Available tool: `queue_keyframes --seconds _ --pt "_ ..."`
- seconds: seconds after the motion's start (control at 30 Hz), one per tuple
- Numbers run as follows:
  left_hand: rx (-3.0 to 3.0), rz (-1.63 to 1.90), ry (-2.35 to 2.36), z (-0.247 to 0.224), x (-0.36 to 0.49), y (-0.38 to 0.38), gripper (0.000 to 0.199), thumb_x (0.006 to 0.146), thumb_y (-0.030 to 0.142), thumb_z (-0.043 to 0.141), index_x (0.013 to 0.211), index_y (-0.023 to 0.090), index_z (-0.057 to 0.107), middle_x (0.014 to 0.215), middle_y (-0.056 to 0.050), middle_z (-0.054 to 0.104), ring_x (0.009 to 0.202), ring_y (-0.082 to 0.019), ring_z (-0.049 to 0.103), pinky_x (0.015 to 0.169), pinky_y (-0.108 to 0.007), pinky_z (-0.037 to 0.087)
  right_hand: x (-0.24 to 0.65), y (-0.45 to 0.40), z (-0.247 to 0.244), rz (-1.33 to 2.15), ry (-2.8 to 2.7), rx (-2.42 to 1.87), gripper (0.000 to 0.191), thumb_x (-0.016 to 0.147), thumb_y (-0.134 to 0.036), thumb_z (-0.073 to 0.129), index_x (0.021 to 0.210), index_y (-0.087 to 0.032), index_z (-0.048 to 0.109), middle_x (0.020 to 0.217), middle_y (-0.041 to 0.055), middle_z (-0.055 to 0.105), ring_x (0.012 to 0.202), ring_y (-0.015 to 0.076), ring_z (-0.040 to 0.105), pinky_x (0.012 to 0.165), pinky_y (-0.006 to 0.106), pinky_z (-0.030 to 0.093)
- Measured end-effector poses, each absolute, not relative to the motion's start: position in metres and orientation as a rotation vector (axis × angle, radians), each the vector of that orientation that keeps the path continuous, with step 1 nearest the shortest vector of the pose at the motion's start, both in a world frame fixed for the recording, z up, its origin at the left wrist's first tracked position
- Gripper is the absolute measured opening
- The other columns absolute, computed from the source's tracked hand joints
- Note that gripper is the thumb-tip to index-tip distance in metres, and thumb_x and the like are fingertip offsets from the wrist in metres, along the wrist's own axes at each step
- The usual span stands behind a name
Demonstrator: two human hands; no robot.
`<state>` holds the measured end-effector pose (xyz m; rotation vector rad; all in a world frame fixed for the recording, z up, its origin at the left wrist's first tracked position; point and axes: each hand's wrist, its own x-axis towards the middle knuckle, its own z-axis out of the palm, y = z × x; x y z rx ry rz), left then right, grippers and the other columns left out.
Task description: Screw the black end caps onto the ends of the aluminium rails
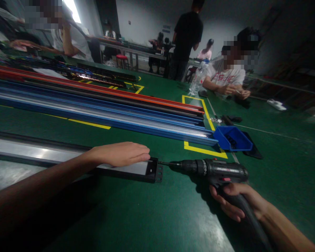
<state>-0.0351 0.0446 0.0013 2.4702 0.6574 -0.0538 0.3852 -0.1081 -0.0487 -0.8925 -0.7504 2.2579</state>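
Resting open on the long bar [60,151], fingers straight, L hand [123,153] prob. holds it still on the green table [147,217]. R hand [256,200] is curled round the drill [222,170], level so its bit [172,163] lines up w/ the bar's end.

Drill [227,171]: black plastic-looking body, mostly matt, faint shine along top.
Drill bit [169,163]: metal by its look, dull.
Bar [132,168]: smooth silvery face, metallic sheen; dark edges duller.
End cap [159,173]: black, plastic-looking, low gloss.
Blue rails [147,125]: smooth, like coated metal, glossy streaks lengthwise.
Orange rail [147,95]: smooth, satin shine.
Bin [243,145]: smooth blue plastic.
Bottle [193,85]: clear plastic, glossy.
Tabletop [136,210]: smooth, soft sheen; material unclear.
Tape [204,151]: flat yellow, matt.
Shirt [237,76]: cloth, matt, printed.
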Motion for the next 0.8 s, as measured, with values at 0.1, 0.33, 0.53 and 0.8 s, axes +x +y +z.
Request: queue_keyframes --seconds 0.1,0.33,0.53,0.8 --pt "2.474 -0.056 0.656 0.0008 -0.035 0.0451 0.042 0.111 0.046 0.029 0.093 0.019 0.056 0.089 -0.001 0.056 0.081 -0.016 0.053 0.079 -0.029 0.038 0.3863 -0.1077 -0.0496 2.264 -0.758 -0.876 0.029 0.087 -0.029 0.066 0.103 -0.008 0.077 0.077 0.006 0.065 0.04 0.0051 0.048 0.046 0.022 0.054" --pt "2.465 -0.051 0.65 0.0014 -0.0355 0.0436 0.041 0.111 0.046 0.029 0.093 0.019 0.055 0.089 0.0 0.055 0.081 -0.015 0.052 0.079 -0.029 0.037 0.3823 -0.1071 -0.0468 2.248 -0.759 -0.846 0.028 0.088 -0.027 0.065 0.104 -0.007 0.076 0.079 0.0067 0.065 0.04 0.0043 0.049 0.046 0.02 0.054" --pt "2.465 -0.05 0.669 0.0035 -0.036 0.0415 0.04 0.111 0.045 0.03 0.096 0.019 0.057 0.091 -0.001 0.058 0.082 -0.016 0.054 0.077 -0.029 0.038 0.3814 -0.1068 -0.0472 2.259 -0.756 -0.816 0.028 0.088 -0.026 0.063 0.105 -0.006 0.075 0.081 0.007 0.066 0.04 0.0044 0.049 0.046 0.02 0.054" --pt "2.508 -0.081 0.683 0.0006 -0.0369 0.0432 0.037 0.107 0.052 0.037 0.107 0.024 0.062 0.105 -0.002 0.066 0.095 -0.019 0.062 0.081 -0.029 0.041 0.3816 -0.1071 -0.0438 2.275 -0.753 -0.805 0.03 0.092 -0.024 0.06 0.11 -0.004 0.073 0.085 0.0071 0.066 0.042 0.0029 0.05 0.05 0.02 0.055"
